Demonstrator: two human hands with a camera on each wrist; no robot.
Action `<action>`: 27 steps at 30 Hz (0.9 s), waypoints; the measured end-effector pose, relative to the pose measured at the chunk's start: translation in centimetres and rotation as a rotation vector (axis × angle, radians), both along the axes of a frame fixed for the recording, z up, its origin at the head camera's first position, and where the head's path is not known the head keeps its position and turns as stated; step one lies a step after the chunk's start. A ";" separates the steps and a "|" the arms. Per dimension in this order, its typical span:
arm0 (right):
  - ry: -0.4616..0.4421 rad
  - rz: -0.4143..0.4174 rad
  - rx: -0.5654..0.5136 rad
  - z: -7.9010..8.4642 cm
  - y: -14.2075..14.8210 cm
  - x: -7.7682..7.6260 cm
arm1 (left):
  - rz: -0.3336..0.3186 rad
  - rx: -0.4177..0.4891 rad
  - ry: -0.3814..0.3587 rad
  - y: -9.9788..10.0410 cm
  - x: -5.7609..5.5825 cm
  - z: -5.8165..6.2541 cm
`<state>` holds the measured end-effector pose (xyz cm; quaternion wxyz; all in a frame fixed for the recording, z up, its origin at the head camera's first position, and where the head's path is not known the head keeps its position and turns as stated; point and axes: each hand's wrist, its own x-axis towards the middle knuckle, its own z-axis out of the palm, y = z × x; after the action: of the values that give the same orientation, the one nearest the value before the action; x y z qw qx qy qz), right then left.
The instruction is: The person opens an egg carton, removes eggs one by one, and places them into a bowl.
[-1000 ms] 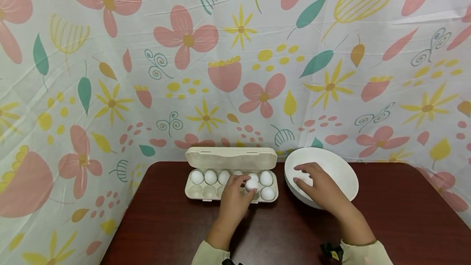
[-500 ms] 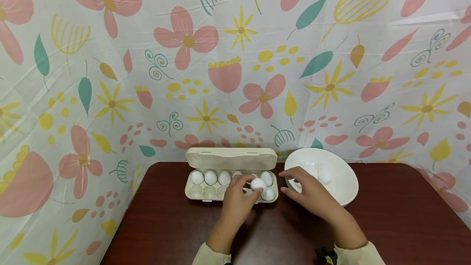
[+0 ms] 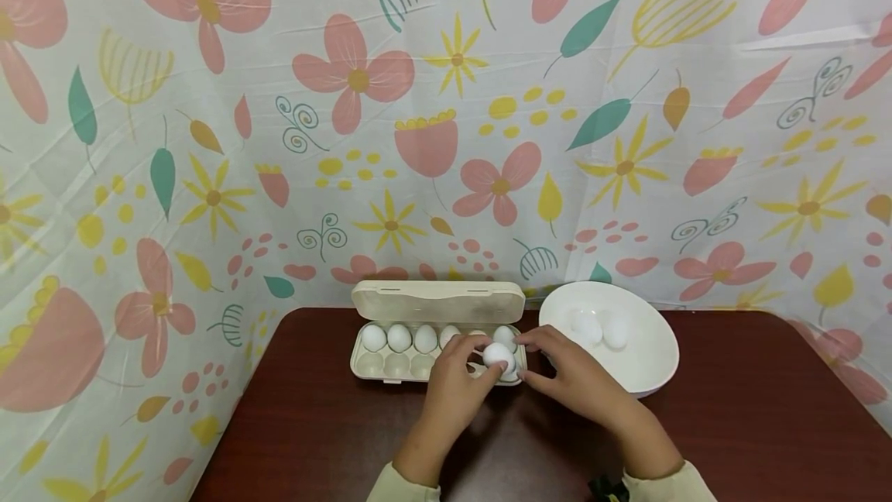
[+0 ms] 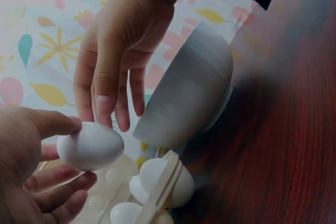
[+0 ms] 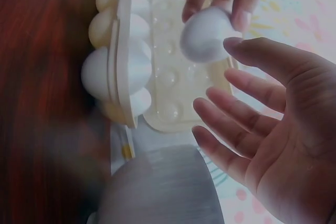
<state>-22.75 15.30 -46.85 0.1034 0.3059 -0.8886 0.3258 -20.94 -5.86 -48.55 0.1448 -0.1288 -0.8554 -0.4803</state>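
My left hand (image 3: pixel 454 387) pinches a white egg (image 3: pixel 498 357) between thumb and fingers, above the right end of the egg carton (image 3: pixel 372 365). In the left wrist view this egg (image 4: pixel 90 146) is clear of the carton. Beside it is my right hand (image 3: pixel 580 378), fingers spread and holding nothing. The right wrist view has its thumb close to the egg (image 5: pixel 207 35); whether they touch I cannot tell. Several white eggs (image 3: pixel 399 337) sit in the carton's back row, and the front row's left cups are bare. The held egg partly hides another in the front right corner.
A white bowl (image 3: pixel 658 347) with two eggs (image 3: pixel 615 329) in it stands right of the carton. The carton's lid (image 3: pixel 439 302) stands raised at the back, near the flowered cloth (image 3: pixel 432 200). Everything rests on a dark red-brown table (image 3: pixel 313 440).
My left hand has carried the egg to the right across the carton. My right hand has moved left from over the bowl to beside that egg, uncovering the eggs in the bowl.
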 end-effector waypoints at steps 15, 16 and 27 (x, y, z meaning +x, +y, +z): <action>0.017 0.020 -0.011 -0.4 -0.9 0.3 | -0.040 -0.016 0.011 0.3 0.3 0.2; 0.016 0.024 -0.015 -0.4 -0.9 0.3 | -0.042 -0.016 0.013 0.4 0.3 0.2; 0.040 0.027 -0.040 -0.4 -1.2 0.3 | -0.055 -0.020 0.000 0.5 0.5 0.6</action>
<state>-22.42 14.06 -47.26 0.1226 0.3221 -0.8755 0.3387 -20.40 -5.39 -47.98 0.1303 -0.1537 -0.8564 -0.4754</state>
